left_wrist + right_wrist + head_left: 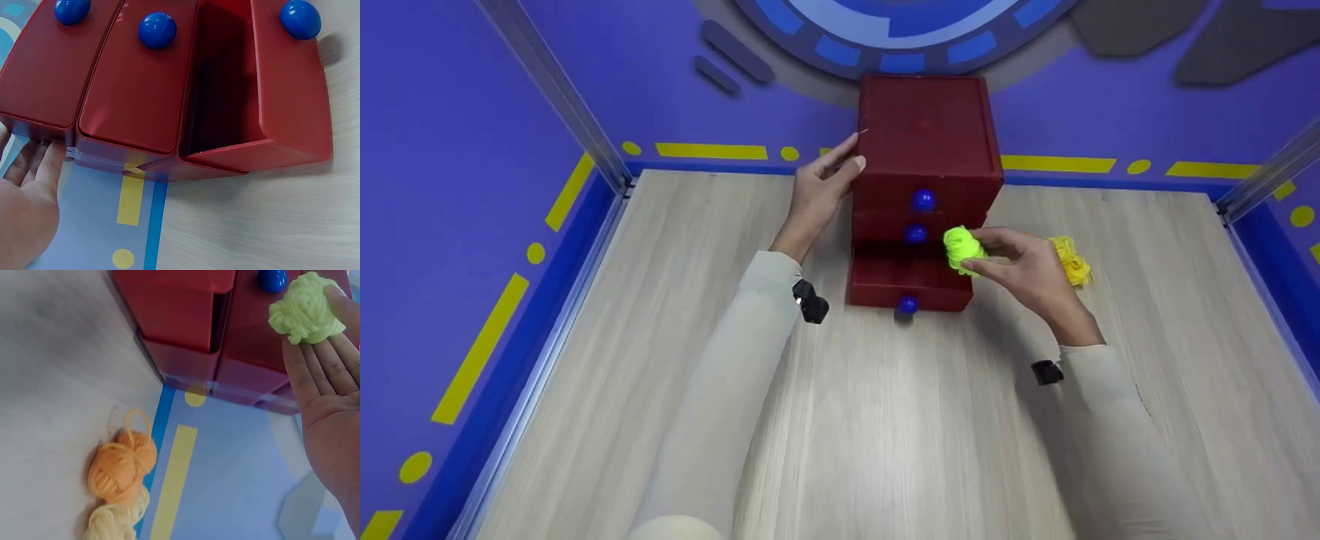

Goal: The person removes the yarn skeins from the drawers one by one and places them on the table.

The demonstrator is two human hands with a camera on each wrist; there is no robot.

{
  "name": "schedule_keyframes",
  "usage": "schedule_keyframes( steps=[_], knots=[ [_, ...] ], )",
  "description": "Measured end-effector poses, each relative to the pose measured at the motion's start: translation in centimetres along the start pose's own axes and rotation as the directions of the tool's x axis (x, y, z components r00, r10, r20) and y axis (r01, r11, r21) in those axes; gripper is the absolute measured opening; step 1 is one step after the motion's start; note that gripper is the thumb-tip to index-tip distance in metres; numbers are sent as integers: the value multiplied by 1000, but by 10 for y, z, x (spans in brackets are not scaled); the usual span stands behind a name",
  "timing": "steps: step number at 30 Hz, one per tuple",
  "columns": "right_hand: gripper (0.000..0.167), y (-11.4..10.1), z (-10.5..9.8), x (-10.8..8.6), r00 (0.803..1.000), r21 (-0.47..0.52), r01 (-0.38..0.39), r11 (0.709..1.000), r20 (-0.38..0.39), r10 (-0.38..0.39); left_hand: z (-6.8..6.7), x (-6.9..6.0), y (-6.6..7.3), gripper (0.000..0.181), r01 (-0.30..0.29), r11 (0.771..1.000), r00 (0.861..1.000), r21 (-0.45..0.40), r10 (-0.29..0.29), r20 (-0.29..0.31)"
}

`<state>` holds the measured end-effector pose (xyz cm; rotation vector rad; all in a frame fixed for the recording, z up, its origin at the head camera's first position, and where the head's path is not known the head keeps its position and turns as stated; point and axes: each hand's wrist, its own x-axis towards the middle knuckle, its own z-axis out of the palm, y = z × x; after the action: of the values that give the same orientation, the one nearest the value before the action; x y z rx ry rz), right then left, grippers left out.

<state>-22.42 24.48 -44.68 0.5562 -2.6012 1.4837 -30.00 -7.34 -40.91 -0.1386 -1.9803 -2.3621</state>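
A dark red chest of drawers (926, 127) with round blue knobs stands against the back wall. Its bottom drawer (877, 294) is pulled out, and the part of its inside seen in the left wrist view looks dark and bare. My left hand (819, 196) rests against the chest's left side, fingers extended along it. Between thumb and fingertips, my right hand (1031, 271) pinches a neon yellow-green ball of yarn (962, 250) in front of the chest's right side, above the open drawer's right end. In the right wrist view the same yarn ball (308, 312) shows near a blue knob.
Behind my right hand lies yellow yarn (1071, 261) on the wood-grain table (870, 420). The right wrist view shows an orange yarn bundle (121, 469) beside a pale yellow one (112, 523). Blue patterned walls (435, 150) bound the table at the back and sides.
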Motion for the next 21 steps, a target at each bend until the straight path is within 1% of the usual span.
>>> schedule_keyframes(
  steps=[9, 13, 17, 21],
  knots=[
    [44, 10, -18, -7, 997, -37, -28, 999, -72, 26, 0, 0, 0, 46, -1, 1000, 1000, -28, 1, 4],
    [44, 15, -22, -10, 994, -77, -57, 995, -93, 50, 0, 0, -1, 46, 0, 999, 1000, -46, 0, 4],
    [46, 21, -25, -12, 991, -67, -95, 993, -104, 87, 0, -1, -1, 46, 2, 1000, 1000, -31, -1, 7],
    [46, 28, -27, -14, 987, -55, -123, 991, -110, 116, -1, -2, 0, 47, -13, 1000, 1000, -17, 13, 11]
  ],
)
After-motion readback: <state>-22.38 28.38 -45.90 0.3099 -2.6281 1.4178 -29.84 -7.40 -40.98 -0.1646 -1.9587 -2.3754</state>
